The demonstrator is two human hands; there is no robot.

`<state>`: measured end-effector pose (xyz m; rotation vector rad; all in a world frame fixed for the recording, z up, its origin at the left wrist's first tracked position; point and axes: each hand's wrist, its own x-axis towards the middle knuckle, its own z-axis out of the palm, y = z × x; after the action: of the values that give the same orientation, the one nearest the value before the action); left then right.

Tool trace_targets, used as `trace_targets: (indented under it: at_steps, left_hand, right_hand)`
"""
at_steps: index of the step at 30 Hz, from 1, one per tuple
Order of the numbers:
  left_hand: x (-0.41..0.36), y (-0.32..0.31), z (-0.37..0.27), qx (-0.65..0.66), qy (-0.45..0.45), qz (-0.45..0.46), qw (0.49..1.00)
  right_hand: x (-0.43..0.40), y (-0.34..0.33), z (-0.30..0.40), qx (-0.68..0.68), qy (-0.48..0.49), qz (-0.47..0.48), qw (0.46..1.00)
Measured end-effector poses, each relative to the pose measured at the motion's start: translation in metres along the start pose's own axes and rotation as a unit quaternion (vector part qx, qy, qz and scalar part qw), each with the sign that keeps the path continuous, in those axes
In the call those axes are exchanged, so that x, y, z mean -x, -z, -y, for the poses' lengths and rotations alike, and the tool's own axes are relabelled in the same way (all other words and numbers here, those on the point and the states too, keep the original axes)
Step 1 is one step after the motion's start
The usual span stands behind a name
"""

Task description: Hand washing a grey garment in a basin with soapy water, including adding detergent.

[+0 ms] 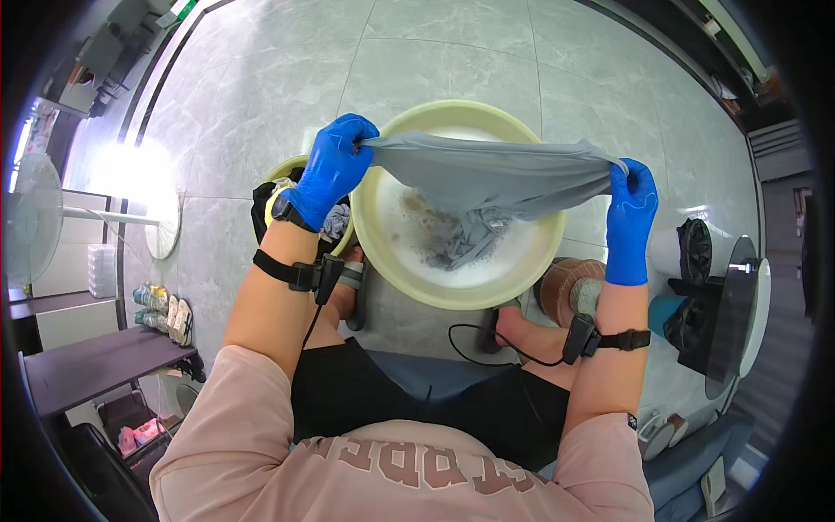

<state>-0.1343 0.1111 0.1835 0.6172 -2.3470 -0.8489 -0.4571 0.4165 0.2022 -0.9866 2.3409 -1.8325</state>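
My left hand [336, 168], in a blue rubber glove, is closed on one end of a grey cloth garment [496, 169]. The opposite end is pinched in my right hand [631, 209], gloved the same way. Stretched between them, the garment spans a large pale yellow basin [458, 299], and its lower part hangs into white suds [417, 261]. Brownish-grey murky water shows beside the cloth among the suds. Close to my left wrist stands a smaller yellow tub [347, 243] holding dark and light clothes [336, 220].
A white standing fan [111, 215] is at the left, near a dark bench [107, 365] and shoes [179, 320]. To the right are a brown stool-like object [564, 293], bins with black liners [693, 251] and a round-topped table [753, 320]. My feet flank the basin; a black cable [483, 362] hangs between my arms.
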Motion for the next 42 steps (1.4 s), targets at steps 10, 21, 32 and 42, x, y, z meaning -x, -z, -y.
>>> trace_targets:
  at_steps: [10, 21, 32, 42]
  left_hand:
    - [0.001, 0.003, -0.004, 0.274, 0.238, 0.153, 0.919]
    - [-0.003, 0.015, -0.015, 0.010, 0.128, 0.169, 0.977]
    - [-0.014, -0.012, -0.026, 0.189, 0.189, 0.028, 0.963]
    - [0.021, -0.104, -0.109, 0.251, 0.261, -0.005, 0.932]
  right_hand:
    - [0.004, -0.001, -0.002, 0.181, 0.006, 0.112, 0.977]
    - [0.007, 0.011, 0.028, 0.126, -0.208, 0.409, 0.880]
    - [0.011, -0.036, 0.035, -0.046, -0.177, 0.097, 0.978]
    - [0.113, -0.142, 0.079, -0.013, -0.130, 0.149, 0.980]
